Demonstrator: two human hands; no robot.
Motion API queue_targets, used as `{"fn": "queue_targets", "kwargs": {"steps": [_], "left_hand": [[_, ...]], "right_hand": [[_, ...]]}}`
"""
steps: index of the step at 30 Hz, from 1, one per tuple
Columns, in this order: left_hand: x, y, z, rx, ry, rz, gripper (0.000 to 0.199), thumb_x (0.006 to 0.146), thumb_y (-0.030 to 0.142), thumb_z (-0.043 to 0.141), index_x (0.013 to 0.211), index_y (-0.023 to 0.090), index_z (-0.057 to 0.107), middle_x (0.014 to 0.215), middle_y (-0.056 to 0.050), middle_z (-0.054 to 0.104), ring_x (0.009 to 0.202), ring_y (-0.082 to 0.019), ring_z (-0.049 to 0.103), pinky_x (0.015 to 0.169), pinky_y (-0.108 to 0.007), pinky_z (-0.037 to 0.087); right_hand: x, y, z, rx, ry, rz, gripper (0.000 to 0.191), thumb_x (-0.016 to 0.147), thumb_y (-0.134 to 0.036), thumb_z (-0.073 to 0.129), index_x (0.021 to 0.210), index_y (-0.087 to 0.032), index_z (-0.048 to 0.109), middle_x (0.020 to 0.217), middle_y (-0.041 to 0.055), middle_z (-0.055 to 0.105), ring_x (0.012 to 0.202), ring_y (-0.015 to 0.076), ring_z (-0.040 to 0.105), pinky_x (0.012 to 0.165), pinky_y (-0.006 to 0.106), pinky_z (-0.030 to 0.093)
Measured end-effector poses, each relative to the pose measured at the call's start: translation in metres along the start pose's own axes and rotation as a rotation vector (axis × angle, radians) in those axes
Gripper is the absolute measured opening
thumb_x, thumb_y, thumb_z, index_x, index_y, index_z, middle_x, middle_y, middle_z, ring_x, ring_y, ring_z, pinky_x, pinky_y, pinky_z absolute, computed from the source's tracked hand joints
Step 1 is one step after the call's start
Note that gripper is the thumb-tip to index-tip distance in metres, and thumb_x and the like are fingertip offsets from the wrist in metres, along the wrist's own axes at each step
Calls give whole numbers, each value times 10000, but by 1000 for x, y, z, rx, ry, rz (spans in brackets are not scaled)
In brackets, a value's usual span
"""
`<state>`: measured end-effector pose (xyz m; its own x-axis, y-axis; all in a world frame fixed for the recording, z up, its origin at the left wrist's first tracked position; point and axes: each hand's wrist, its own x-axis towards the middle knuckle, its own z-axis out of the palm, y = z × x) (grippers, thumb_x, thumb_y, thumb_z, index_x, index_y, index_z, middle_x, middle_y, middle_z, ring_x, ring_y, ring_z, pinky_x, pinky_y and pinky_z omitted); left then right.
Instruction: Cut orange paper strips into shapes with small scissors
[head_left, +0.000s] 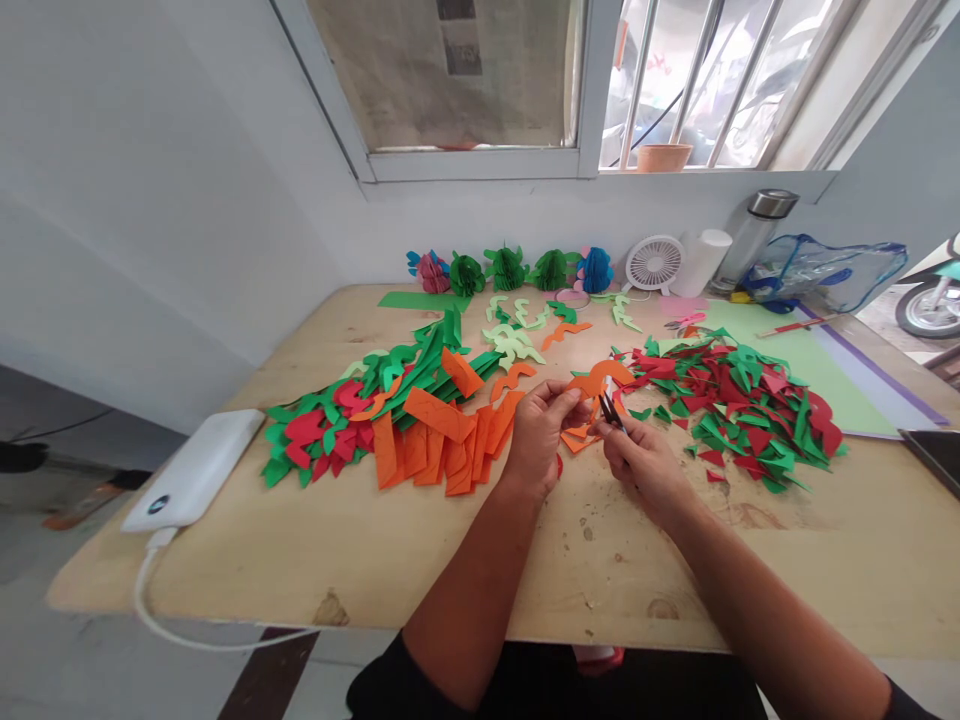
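My left hand [546, 430] pinches an orange paper piece [602, 376] with a wavy edge near the middle of the wooden table. My right hand [643, 465] is closed round the handles of small dark scissors [611, 408], whose blades point up and meet the paper's lower edge. Just below the hands lie small orange scraps [579, 440]. Folded orange paper strips [450, 440], some with drawn lines, are spread left of my left hand. Right of my right hand is a heap of red and green scraps [750, 400].
Green and red cut shapes [322, 430] and a white power bank [196, 470] lie at the left. Paper figures [506, 268], a small fan [655, 264], a bottle [754, 240] and a clear pouch [832, 272] line the back. Pink scissors [686, 321] lie behind the scraps.
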<state>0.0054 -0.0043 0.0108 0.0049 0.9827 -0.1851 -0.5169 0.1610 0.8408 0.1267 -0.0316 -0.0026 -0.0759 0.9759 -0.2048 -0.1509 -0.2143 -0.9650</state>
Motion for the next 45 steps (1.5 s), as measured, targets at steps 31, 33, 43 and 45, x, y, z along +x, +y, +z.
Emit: {"fn": "queue_targets", "kwargs": {"steps": [31, 33, 43, 45], "left_hand": [[0, 0, 0, 5, -5, -9, 195, 624, 281, 718, 665, 161, 570, 590, -2, 619, 567, -97, 576, 624, -233, 457], [0, 0, 0, 9, -14, -13, 202, 625, 288, 721, 662, 159, 571, 594, -3, 619, 560, -94, 572, 629, -233, 459], [1, -2, -1, 5, -22, -26, 206, 621, 287, 727, 663, 162, 568, 605, -6, 626, 553, -97, 559, 612, -240, 447], [1, -2, -1, 4, -23, -31, 201, 620, 283, 724, 664, 161, 571, 601, -5, 624, 552, -97, 556, 610, -241, 446]], "right_hand": [[-3, -3, 0, 9, -13, -22, 427, 727, -589, 631, 726, -163, 601, 435, -87, 353, 374, 52, 212, 378, 220, 123], [-4, -3, 0, 25, -10, -21, 444, 739, -606, 616, 734, -162, 603, 437, -82, 369, 369, 54, 226, 373, 218, 130], [-3, 2, -1, -50, -30, -16, 523, 779, -632, 577, 526, -192, 449, 422, -58, 357, 377, 62, 248, 375, 227, 155], [-3, 2, -2, -59, -31, -16, 539, 783, -636, 572, 509, -191, 443, 419, -60, 342, 378, 60, 246, 376, 226, 152]]}}
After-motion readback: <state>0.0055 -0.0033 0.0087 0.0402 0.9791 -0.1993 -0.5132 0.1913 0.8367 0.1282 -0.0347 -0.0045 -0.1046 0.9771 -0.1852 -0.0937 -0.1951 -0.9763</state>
